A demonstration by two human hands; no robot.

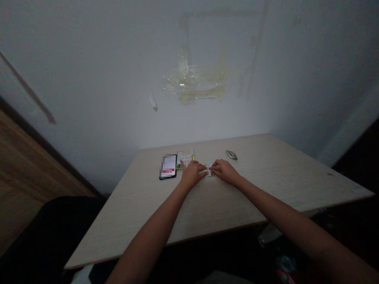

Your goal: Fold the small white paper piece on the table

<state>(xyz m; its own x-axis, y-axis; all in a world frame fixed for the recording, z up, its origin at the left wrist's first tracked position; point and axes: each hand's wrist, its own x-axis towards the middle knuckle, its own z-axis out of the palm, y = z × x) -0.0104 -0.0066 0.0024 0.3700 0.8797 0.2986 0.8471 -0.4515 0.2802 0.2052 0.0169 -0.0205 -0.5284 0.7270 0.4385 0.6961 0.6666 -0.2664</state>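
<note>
A small printed paper [210,172], pale with green and coloured patches, lies on the table between my two hands. My left hand [192,172] has its thumb and forefinger closed at the paper's left edge, while another finger stretches out over a larger printed sheet. From the other side, my right hand [225,171] pinches the paper's right edge, its fingertips close to those of the left. Fingers cover parts of the small paper. The larger printed sheet [187,156], with rows of small red and white boxes, lies just beyond my left hand.
A phone [168,166] with a lit screen lies left of the sheet. Farther right sits a small folded printed piece [231,154]. The pale wooden table [142,213] meets a wall [118,79] with peeling tape [195,85]. A dark object [68,221] stands at the left.
</note>
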